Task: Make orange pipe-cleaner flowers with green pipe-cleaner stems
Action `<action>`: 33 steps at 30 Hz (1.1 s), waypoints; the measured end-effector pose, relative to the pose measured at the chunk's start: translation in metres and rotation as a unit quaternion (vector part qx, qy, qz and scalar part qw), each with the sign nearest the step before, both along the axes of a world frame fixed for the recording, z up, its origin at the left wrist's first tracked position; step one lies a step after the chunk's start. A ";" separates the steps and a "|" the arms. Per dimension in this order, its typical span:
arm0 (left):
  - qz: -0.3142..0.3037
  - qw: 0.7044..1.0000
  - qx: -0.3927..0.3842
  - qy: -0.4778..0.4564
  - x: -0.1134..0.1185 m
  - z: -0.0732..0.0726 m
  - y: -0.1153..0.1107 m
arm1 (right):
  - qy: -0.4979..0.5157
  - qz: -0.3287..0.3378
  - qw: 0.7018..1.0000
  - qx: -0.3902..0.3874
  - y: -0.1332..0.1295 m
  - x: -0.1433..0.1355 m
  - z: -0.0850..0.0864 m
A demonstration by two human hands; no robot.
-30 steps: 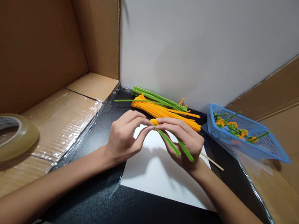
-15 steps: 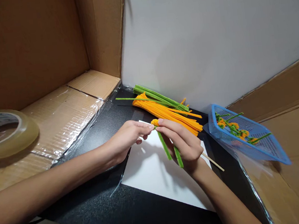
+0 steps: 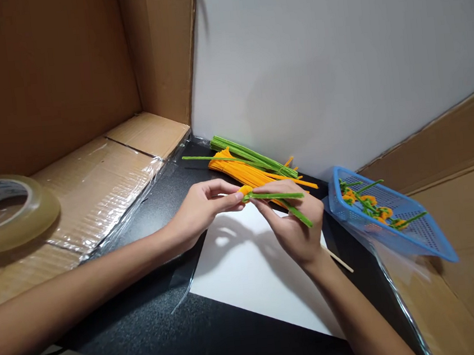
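From where I stand, the small pipe-cleaner piece (image 3: 245, 190) sits right between the person's two hands, raised over a sheet of white paper (image 3: 239, 279) on the black worktop (image 3: 151, 327). The left hand (image 3: 196, 211) pinches it from one side between thumb and fingers; the right hand (image 3: 297, 238) grips it from the other, fingertips close to the left thumb.

There's printing inside the core of the clear tape roll (image 3: 48, 211) over on the cardboard, but I can't read it from here.

The piece itself has a compact, rounded orange head with fuzzy green wound at its base. Two green ends trail across the right hand, one nearly level, the other slanting down.

Just beyond the hands lie a bundle of orange pipe cleaners (image 3: 242, 168) and a green bundle (image 3: 251, 152). A blue perforated basket (image 3: 360, 223) to the right holds several similar orange-and-green pieces (image 3: 369, 201).
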State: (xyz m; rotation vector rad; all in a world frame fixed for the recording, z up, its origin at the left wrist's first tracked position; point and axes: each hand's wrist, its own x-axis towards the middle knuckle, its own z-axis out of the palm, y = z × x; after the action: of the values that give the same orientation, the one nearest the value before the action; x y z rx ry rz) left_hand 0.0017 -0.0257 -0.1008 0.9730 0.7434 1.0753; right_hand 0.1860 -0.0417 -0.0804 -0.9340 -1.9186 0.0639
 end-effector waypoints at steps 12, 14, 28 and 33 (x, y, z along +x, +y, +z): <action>0.036 0.998 -0.030 -0.050 0.009 -0.002 -0.012 | 0.016 -0.034 0.999 -0.038 -0.009 -0.010 0.003; 0.020 0.998 -0.028 -0.051 0.009 -0.003 -0.011 | 0.003 -0.006 0.998 -0.057 -0.008 -0.007 0.004; -0.025 0.999 0.033 0.030 0.004 0.001 -0.005 | 0.109 0.057 0.973 -0.194 0.010 0.010 0.003; -0.033 0.992 0.080 0.089 0.004 0.001 -0.006 | 0.097 0.070 0.967 -0.226 0.012 0.012 0.004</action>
State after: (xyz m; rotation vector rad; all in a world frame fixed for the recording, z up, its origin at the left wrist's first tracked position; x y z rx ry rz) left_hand 0.0052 -0.0315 -0.0995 1.2342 0.7720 1.0104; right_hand 0.1984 -0.0302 -0.0762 -1.0399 -1.8140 0.6763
